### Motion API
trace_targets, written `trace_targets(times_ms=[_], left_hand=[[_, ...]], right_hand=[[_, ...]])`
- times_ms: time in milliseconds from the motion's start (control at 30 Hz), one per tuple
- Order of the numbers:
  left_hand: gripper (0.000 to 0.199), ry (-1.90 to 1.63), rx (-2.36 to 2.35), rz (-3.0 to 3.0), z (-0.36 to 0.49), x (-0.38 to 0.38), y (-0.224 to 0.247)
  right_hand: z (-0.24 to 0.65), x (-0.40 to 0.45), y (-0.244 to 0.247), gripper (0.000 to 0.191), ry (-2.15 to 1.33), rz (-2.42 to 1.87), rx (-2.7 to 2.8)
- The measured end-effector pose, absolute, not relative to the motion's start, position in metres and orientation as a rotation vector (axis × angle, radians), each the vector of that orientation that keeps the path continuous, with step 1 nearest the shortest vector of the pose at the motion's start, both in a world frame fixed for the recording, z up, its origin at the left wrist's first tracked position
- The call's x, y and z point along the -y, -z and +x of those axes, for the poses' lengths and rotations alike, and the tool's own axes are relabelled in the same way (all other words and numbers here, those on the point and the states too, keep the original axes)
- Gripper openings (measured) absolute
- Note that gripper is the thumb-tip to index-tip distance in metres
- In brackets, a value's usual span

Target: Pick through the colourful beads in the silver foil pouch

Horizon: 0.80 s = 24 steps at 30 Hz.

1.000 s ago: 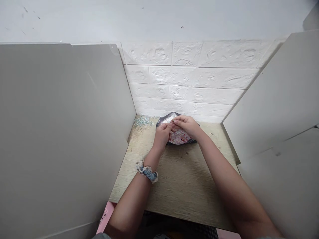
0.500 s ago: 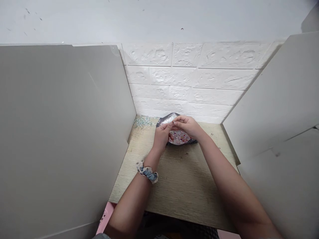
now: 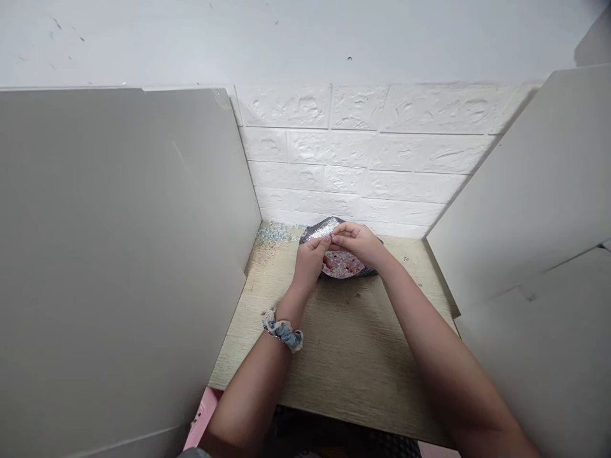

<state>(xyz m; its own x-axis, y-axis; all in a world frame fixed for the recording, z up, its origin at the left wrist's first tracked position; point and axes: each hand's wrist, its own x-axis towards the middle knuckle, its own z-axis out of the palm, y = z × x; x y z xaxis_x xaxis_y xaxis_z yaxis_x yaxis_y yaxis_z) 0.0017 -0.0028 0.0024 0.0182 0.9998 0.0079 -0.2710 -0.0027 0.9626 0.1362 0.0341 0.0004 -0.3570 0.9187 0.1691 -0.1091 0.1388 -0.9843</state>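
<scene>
Both of my hands meet over an open silvery bag (image 3: 324,228) filled with small pink, white and red beads (image 3: 344,264). My left hand (image 3: 312,256) is closed in a pinch, thumb against the forefinger. Just to its right, my right hand (image 3: 360,243) pinches too, with its fingertips touching or nearly touching the left ones. Whatever sits between the fingertips is too small to name. A blue and white scrunchie (image 3: 283,329) circles my left wrist. Part of the bag's opening is hidden behind the hands.
The bag lies on a pale wooden tabletop (image 3: 348,356) against a white brick-patterned wall (image 3: 353,149). Grey panels (image 3: 124,254) (image 3: 534,210) enclose both sides. Loose pale blue and green beads (image 3: 277,233) are scattered in the back left corner. Something pink (image 3: 203,416) shows below the left front edge.
Both hands stay pinched together over the bag, with only a slight shift of the right fingers. The camera view has moved a little.
</scene>
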Motion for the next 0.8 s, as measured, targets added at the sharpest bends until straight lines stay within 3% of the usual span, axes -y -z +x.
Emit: trace_targets(times_ms=[800], left_hand=[[0.02, -1.308, -1.022, 1.028, 0.0016, 0.0026, -0.0015]], right_hand=[[0.1373, -0.0348, 0.0008, 0.029, -1.404, -0.85, 1.505]])
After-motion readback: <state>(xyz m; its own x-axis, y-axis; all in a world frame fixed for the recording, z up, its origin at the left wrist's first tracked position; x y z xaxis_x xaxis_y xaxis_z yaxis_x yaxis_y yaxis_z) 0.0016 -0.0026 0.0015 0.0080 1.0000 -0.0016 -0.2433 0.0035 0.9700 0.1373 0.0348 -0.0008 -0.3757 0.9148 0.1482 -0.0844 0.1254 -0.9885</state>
